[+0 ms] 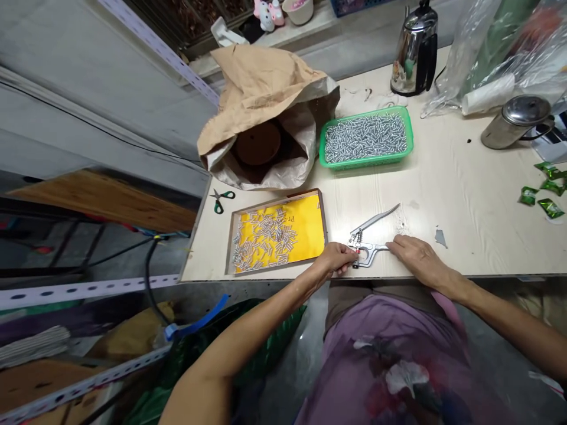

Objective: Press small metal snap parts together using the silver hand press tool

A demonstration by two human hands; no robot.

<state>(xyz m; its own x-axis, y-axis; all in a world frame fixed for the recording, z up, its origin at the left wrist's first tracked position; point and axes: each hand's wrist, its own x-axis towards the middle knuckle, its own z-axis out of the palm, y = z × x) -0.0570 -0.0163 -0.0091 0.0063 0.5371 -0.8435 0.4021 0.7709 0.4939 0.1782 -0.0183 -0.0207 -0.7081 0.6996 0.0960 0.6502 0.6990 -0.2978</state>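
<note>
Near the table's front edge lie silver hand pliers [372, 251], like snap-fastener pliers, with their two handles spread apart. My right hand [416, 260] has its fingers closed at the end of the lower handle. At the jaw end my left hand [337, 258] pinches close against the pliers; whatever is between its fingertips is too small and hidden to make out. A small red spot shows at the jaws. Left of that hand is a shallow tray [325, 215] with a yellow lining and many small silver metal pieces [270, 236] scattered in it.
Behind the tray stands an open brown paper sack [266, 82]. A green basket [322, 156] full of small metal pieces is beside it. Green-handled scissors [221, 199] lie at left. A kettle [414, 50], a metal cup [514, 121], plastic wrapping [460, 71] and green-wrapped sweets [550, 208] are at right.
</note>
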